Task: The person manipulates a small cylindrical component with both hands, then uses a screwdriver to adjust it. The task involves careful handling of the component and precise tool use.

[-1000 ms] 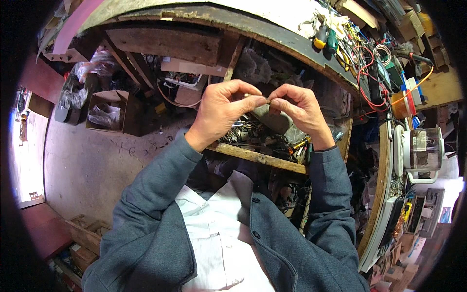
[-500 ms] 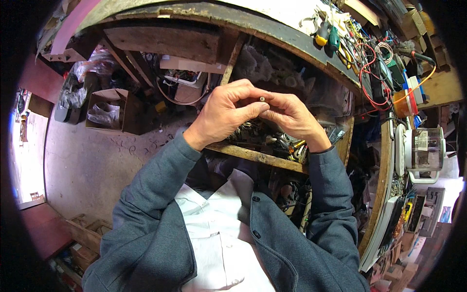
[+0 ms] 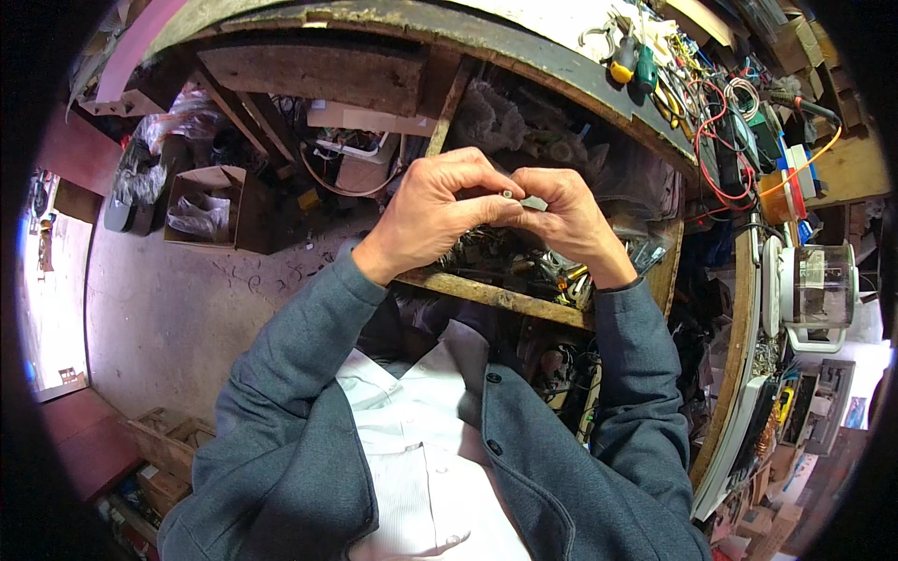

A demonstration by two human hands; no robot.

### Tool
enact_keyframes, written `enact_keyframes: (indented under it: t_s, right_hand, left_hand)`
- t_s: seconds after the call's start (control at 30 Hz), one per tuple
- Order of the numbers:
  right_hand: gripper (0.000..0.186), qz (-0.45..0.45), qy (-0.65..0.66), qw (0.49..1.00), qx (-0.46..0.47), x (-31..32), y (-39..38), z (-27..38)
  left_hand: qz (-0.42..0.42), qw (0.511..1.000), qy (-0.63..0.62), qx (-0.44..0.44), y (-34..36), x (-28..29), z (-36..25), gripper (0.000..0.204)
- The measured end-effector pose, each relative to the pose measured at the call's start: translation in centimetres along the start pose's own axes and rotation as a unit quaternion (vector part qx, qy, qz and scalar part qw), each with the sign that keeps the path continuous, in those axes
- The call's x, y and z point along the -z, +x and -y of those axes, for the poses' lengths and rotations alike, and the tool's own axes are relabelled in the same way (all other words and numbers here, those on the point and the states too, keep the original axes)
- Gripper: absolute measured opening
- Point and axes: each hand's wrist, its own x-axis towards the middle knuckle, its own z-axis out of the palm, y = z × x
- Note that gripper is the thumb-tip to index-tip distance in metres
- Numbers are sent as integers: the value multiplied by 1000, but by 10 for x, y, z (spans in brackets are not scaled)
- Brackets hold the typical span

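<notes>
Above an open wooden drawer, my two hands meet at their fingertips. Thumb and index finger of my left hand (image 3: 440,201) pinch a small round metal piece (image 3: 508,194), its pale end facing up toward me. My right hand (image 3: 566,217) is closed too, its thumb and index finger around a small greyish part (image 3: 534,202) right beside the metal piece. Whether the two parts are joined cannot be made out, and the fingers cover most of both. Beneath the hands, the drawer's front edge (image 3: 496,296) shows, with loose tools and metal bits (image 3: 561,278) behind it.
The workbench (image 3: 561,84) curves across the top, carrying screwdrivers (image 3: 645,70), pliers and red cables (image 3: 711,178). At right stands an appliance with a clear jar (image 3: 821,285). A cardboard box (image 3: 220,210) with plastic wrap sits on the floor at left.
The right fingers have shifted slightly, and a greyish part now shows between them. The small metal piece has turned a little in the left fingers. Both arms stay nearly in place.
</notes>
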Motion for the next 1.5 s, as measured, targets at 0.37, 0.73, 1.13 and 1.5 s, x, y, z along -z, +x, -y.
enact_keyframes:
  t_s: [0.37,0.73,1.13,1.5]
  right_hand:
    - [20,45,218,966,-129,-7,-2,14]
    - [14,68,297,942,-141,-7,-3,13]
    - [20,64,264,953,-136,-6,-2,8]
    - [17,56,203,968,-139,-5,-1,5]
  left_hand:
    - [-31,999,3,7,-1,-1,3,11]
    - [-43,996,-56,51,-2,-3,1,9]
    - [-49,998,-21,26,0,-2,2,10]
    - [-63,998,1,10,0,-4,4,10]
